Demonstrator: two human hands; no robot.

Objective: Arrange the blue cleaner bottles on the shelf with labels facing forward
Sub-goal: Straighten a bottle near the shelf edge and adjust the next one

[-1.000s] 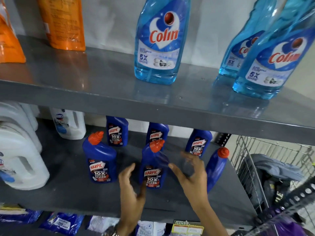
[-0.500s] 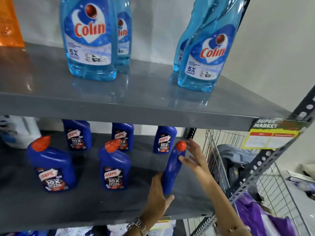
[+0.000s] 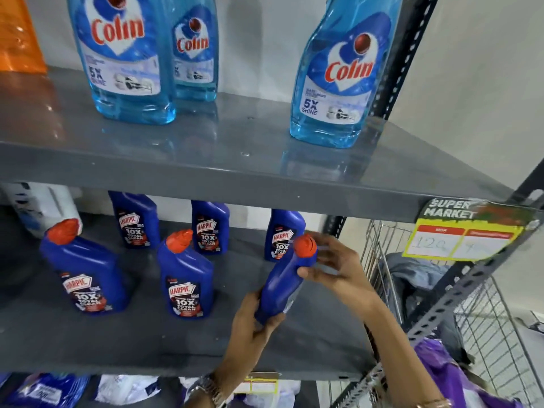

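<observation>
A dark blue Harpic bottle with an orange cap (image 3: 284, 282) leans to the right above the grey middle shelf (image 3: 176, 346), its label turned away from me. My left hand (image 3: 253, 322) grips its base and my right hand (image 3: 332, 266) holds its neck just under the cap. Two more Harpic bottles stand in front, one at the left (image 3: 85, 275) and one in the middle (image 3: 185, 281), labels forward. Behind them three others (image 3: 135, 219) (image 3: 209, 226) (image 3: 282, 234) stand in a row, also label forward.
Light blue Colin bottles (image 3: 123, 60) (image 3: 338, 81) stand on the upper shelf (image 3: 235, 172). A yellow price tag (image 3: 459, 234) hangs at that shelf's right end. A wire trolley (image 3: 485, 319) with cloth sits right of the rack post (image 3: 459, 295). White jugs (image 3: 44, 207) are at the far left.
Both hands left the middle front bottle and went right to the leaning bottle. They have closed on it, left at the base, right at the neck. My view turned right.
</observation>
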